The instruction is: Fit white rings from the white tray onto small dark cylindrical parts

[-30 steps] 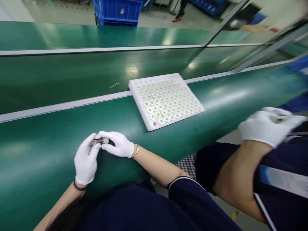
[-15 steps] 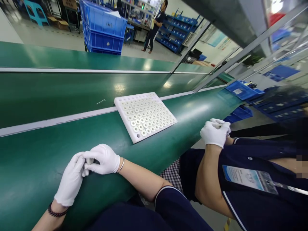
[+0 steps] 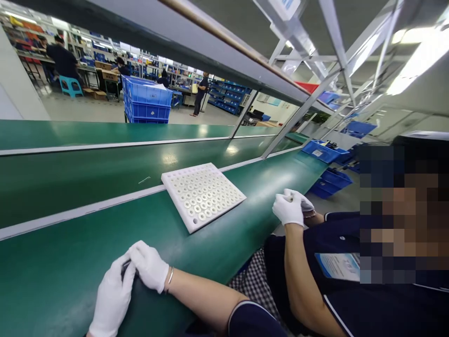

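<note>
Both my hands wear white gloves and meet at the near edge of the green bench (image 3: 52, 271). My left hand (image 3: 111, 297) and my right hand (image 3: 150, 265) pinch a small dark part (image 3: 125, 267) between their fingertips; most of it is hidden by the gloves. A white foam tray (image 3: 202, 194) filled with rows of small white rings lies flat on the bench, up and to the right of my hands.
A co-worker in a dark uniform sits at my right, gloved hands (image 3: 292, 206) together over the bench edge. A conveyor belt (image 3: 87, 182) runs behind the bench. Stacked blue crates (image 3: 146, 104) stand beyond it; blue bins (image 3: 324, 150) sit far right. People work in the background.
The camera has tilted up, showing the factory floor and the frame overhead. My hands stay together on the small part. The co-worker's hands have drawn in closer to the body.
</note>
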`<state>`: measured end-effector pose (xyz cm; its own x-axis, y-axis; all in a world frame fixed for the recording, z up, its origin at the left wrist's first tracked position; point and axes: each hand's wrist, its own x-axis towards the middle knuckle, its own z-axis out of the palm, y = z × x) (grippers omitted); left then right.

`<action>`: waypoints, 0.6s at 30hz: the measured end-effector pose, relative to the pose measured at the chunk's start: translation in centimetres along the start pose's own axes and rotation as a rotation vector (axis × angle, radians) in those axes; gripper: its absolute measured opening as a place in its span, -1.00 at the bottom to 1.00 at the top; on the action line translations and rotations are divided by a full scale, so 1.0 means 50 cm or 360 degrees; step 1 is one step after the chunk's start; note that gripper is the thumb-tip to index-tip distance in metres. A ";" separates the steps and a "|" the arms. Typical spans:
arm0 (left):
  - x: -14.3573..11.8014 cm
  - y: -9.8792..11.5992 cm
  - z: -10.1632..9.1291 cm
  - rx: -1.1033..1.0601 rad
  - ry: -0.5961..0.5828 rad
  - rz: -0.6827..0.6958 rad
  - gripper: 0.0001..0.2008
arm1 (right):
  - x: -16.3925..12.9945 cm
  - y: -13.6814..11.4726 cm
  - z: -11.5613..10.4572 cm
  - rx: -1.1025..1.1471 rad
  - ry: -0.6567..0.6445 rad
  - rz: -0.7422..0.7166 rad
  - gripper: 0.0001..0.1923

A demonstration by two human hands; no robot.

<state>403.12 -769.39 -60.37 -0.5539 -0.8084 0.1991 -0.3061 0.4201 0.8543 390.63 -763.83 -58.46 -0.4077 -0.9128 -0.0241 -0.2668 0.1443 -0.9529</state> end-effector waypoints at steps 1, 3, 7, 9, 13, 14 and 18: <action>-0.002 0.013 0.000 -0.0072 0.0005 -0.0151 -0.62 | -0.004 0.001 0.000 -0.0220 0.0060 -0.0089 -0.54; -0.009 0.037 0.001 -0.0301 -0.0024 -0.0397 -0.57 | -0.006 0.004 -0.003 -0.0642 0.0119 -0.0319 -0.58; -0.021 0.055 0.013 -0.0659 -0.0067 -0.0581 -0.54 | -0.001 0.004 -0.012 -0.1285 -0.0002 -0.0750 -0.65; -0.020 0.044 0.020 -0.0654 -0.0108 -0.0564 -0.52 | -0.002 0.009 -0.008 -0.1323 0.0032 -0.0745 -0.67; -0.003 0.015 0.027 -0.0401 -0.0120 -0.0275 -0.60 | -0.001 0.047 0.015 -0.0828 0.0340 -0.0351 -0.66; 0.002 0.011 0.028 -0.0322 -0.0145 -0.0155 -0.63 | 0.002 0.059 0.019 -0.0675 0.0399 -0.0262 -0.65; 0.012 0.010 0.031 -0.0126 -0.0319 0.0274 -0.64 | 0.013 0.089 0.017 -0.0190 0.0463 -0.0150 -0.63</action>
<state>401.43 -769.04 -60.56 -0.7372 -0.6268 0.2522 -0.1373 0.5045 0.8524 389.91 -764.07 -62.99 -0.6043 -0.7792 0.1664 -0.4085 0.1237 -0.9043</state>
